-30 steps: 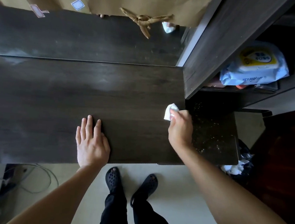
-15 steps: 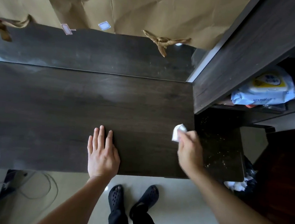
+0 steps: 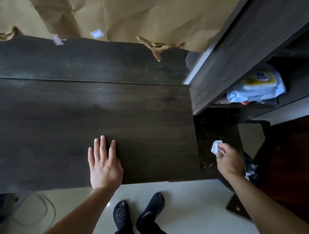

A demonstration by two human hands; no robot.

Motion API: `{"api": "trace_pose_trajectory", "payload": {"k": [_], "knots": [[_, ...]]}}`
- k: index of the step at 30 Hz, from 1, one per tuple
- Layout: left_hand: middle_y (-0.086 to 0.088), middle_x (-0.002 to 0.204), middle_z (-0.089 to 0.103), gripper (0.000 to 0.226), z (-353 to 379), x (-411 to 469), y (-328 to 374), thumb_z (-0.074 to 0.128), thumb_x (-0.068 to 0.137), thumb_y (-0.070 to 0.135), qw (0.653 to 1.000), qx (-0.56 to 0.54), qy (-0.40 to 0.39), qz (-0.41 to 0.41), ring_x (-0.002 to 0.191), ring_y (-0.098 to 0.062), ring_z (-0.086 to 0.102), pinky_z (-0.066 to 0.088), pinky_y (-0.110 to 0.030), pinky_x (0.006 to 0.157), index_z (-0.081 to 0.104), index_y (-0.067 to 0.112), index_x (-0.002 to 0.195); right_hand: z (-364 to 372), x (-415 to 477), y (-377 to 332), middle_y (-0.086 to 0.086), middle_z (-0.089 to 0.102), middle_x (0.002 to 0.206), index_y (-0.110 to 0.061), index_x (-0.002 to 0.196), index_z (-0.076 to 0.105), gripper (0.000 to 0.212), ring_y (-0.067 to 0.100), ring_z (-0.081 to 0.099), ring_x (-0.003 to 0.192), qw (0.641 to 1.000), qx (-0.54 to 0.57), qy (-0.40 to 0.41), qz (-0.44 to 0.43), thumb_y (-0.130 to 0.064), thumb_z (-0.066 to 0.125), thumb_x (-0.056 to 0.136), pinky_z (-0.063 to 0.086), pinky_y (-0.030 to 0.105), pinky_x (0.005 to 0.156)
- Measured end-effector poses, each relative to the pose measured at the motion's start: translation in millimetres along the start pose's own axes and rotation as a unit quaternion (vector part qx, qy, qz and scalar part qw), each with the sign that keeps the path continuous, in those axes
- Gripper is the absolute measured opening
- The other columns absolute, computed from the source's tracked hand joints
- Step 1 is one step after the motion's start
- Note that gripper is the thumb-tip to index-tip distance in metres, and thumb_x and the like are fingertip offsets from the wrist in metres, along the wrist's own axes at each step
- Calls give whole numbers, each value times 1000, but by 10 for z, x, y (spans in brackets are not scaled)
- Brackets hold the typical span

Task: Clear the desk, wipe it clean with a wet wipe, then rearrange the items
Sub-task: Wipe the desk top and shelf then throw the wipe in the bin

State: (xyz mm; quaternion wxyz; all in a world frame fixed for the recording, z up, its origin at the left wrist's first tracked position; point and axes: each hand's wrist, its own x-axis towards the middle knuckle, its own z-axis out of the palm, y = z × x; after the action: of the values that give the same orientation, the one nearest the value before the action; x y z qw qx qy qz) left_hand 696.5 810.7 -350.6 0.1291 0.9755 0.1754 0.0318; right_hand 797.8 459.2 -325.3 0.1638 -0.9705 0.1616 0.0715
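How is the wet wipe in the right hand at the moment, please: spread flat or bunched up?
Bunched up: the wet wipe is a small crumpled wad pinched by the right hand, not laid flat.

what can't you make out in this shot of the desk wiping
Head view: most of the wet wipe, balled inside the right hand; one end shows.
Head view: print on the wipes pack, too small and blurred.
Head view: black bag, partly behind the right arm.
Head view: the desk at its left end, cut by the frame edge.
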Motion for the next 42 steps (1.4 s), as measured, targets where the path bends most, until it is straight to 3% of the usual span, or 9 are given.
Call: {"api": "trace_pose_trajectory", "payload": {"k": [8, 12, 16, 21, 26, 29, 33, 39, 42], "knots": [[-21, 137, 49, 52, -1, -184, 1083, 33, 78, 21, 985, -61, -74, 143, 130, -39, 41, 31, -51, 110, 60, 6, 121, -129, -518, 1339, 24, 63, 111, -5, 105, 62, 20, 41, 59, 102, 976, 1, -12, 219, -8, 51, 89, 44, 40, 84], [-19, 138, 48, 50, 253, -342, 1882, 35, 82, 26, 987, -85, -87, 108, 131, -38, 41, 31, -51, 111, 57, 7, 123, 2, -355, 1636, 23, 64, 110, -4, 106, 60, 20, 40, 59, 102, 973, 53, -6, 225, -5, 50, 89, 42, 36, 79], [-17, 146, 40, 51, 625, -357, 2255, 34, 88, 32, 998, -41, -30, 21, 140, -34, 27, 13, -49, 116, 51, 7, 129, 254, 391, 1845, 22, 63, 101, -8, 98, 61, 18, 39, 58, 94, 978, 108, 17, 179, -2, 50, 85, 38, 34, 71], [-16, 147, 38, 49, 799, -375, 2376, 38, 89, 33, 999, 6, 35, -9, 141, -34, 26, 12, -51, 116, 48, 7, 129, 695, 739, 1875, 21, 60, 95, -11, 98, 64, 21, 39, 57, 87, 991, 100, 39, 77, -1, 54, 83, 45, 39, 70], [-18, 144, 41, 48, 803, -323, 2467, 39, 88, 35, 998, 17, 47, -40, 138, -36, 29, 16, -57, 113, 51, 3, 122, 749, 204, 2121, 12, 54, 85, -7, 98, 65, 28, 30, 57, 76, 975, 61, -53, -208, 9, 63, 75, 44, 32, 61], [-20, 143, 41, 49, 844, -301, 2496, 40, 89, 40, 997, 21, 56, -48, 137, -38, 28, 16, -58, 113, 50, 2, 118, 609, 850, 2227, 16, 53, 85, -5, 93, 65, 31, 38, 57, 75, 984, 39, -18, -174, 15, 60, 70, 46, 37, 57], [-21, 142, 40, 48, 847, -317, 2512, 45, 88, 39, 996, 15, 79, -42, 137, -38, 28, 15, -57, 113, 48, 2, 118, 622, 1347, 2002, 23, 53, 103, -3, 109, 62, 39, 40, 55, 90, 994, 37, 19, -100, 12, 52, 74, 44, 37, 74], [-21, 143, 38, 50, 810, -303, 2539, 46, 87, 40, 996, 13, 75, -46, 137, -38, 26, 14, -57, 114, 48, 1, 118, 735, 187, 2308, 11, 53, 89, -13, 120, 60, 61, 27, 56, 78, 954, 62, -92, -279, 15, 52, 66, 42, 25, 57], [-21, 144, 38, 51, 816, -308, 2538, 44, 86, 41, 996, 13, 77, -47, 137, -38, 25, 14, -57, 114, 49, 1, 118, 659, 772, 2342, 14, 53, 84, -10, 115, 64, 53, 32, 54, 74, 965, 53, -63, -249, 13, 49, 70, 41, 30, 59]]}}
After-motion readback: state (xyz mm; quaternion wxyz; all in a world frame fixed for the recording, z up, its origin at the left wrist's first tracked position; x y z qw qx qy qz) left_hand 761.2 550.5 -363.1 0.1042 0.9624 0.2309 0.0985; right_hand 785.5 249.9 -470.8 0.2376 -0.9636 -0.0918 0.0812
